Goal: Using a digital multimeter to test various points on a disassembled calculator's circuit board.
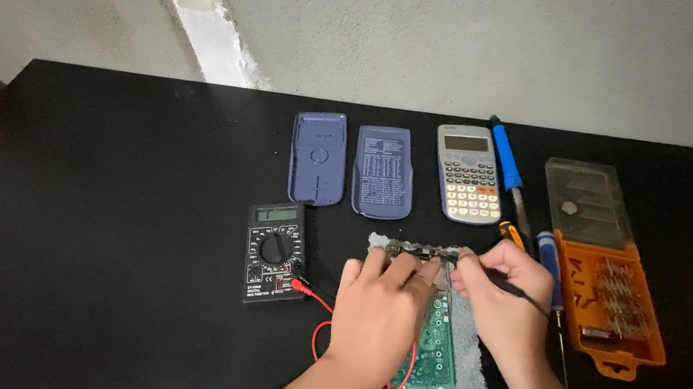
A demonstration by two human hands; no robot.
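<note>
Head view: both forearms enter from the bottom edge and meet just below the centre of the frame. The left hand (381, 303) lies knuckles-up, wrist bent slightly inward, its fingers curled down onto the upper end of a green printed circuit board (433, 347); whether they pinch a probe cannot be told, though a thin red test lead (317, 337) loops out from beneath it. The right hand (505, 298) is closed in a pen-like pinch on a slim black probe (514, 288), whose tip points left at the board's top edge. The board lies on a pale grey cloth pad (470, 374) on the matte black tabletop (88, 231), in the lower middle of the frame.

Left of the hands sits a black digital multimeter (273, 252). Above, in a row: two blue plastic calculator shells (318, 157), a grey scientific calculator (468, 174) and a blue-handled soldering iron (508, 170). At right lies an open orange screwdriver-bit case (611, 304), a blue-handled screwdriver (554, 273) beside it.
</note>
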